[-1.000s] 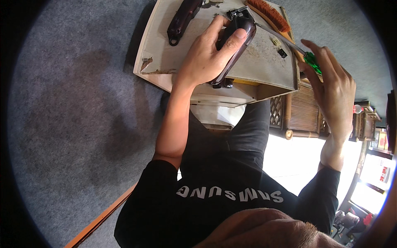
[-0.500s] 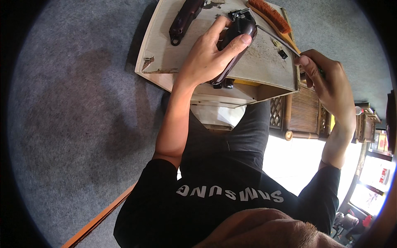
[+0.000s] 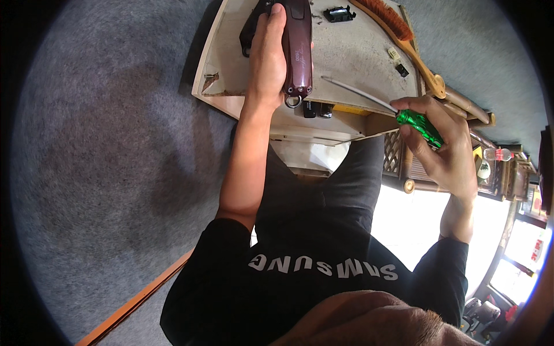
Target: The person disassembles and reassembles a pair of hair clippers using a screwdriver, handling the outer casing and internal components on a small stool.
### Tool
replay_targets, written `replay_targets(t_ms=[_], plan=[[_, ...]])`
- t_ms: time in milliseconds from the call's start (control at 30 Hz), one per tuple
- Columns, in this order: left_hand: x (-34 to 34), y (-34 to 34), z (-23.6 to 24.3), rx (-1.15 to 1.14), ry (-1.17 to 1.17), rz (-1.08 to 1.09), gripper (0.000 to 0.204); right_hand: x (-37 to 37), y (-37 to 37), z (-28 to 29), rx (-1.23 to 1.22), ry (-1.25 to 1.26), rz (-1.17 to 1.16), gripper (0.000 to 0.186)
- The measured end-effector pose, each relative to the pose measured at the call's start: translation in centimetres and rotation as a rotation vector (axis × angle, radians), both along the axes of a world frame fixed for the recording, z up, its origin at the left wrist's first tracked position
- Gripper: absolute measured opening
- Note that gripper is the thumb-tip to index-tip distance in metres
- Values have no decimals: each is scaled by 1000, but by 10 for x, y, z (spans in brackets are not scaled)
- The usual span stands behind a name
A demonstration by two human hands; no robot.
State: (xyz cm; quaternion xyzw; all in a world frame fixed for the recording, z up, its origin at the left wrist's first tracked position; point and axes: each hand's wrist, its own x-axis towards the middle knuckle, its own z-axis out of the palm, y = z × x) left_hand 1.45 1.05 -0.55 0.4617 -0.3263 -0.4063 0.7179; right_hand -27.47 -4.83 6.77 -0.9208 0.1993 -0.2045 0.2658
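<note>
My left hand (image 3: 270, 60) is closed around a maroon hair clipper (image 3: 299, 63), held over the wooden tabletop with its hanging ring toward me. The clipper's far end runs out of the picture. A second dark clipper (image 3: 248, 34) lies partly hidden behind that hand. To the right, my right hand (image 3: 444, 138) grips a screwdriver (image 3: 421, 126) by its green handle. The thin metal shaft points left, its tip apart from the clipper. A small black and silver piece (image 3: 339, 14) rests on the tabletop (image 3: 352, 57) beyond the tip.
A wooden-handled brush (image 3: 398, 29) with reddish bristles lies along the right edge. Near it are a small pale piece (image 3: 393, 53) and a small black one (image 3: 402, 70). Black items (image 3: 317, 109) sit in the open drawer space below. Bamboo furniture (image 3: 424, 167) and a bottle (image 3: 498, 154) stand to the right.
My left hand has shifted left and turned the clipper over. The screwdriver has come down and away from it, its green handle now showing. The black and silver piece now shows on the tabletop.
</note>
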Motion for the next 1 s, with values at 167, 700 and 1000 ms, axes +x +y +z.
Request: replay_targets(t_ms=[167,700,1000], plan=[[-4,-1,2,-5,11,20,61,3,2,-2,-95,-13,79,23],[2,0,-4,-40,-43,25,65,79,-63,-26,-96,-347,-216,26],[-5,-5,-1,-13,48,125,68,159,-90,-35,-423,51,-218,36]])
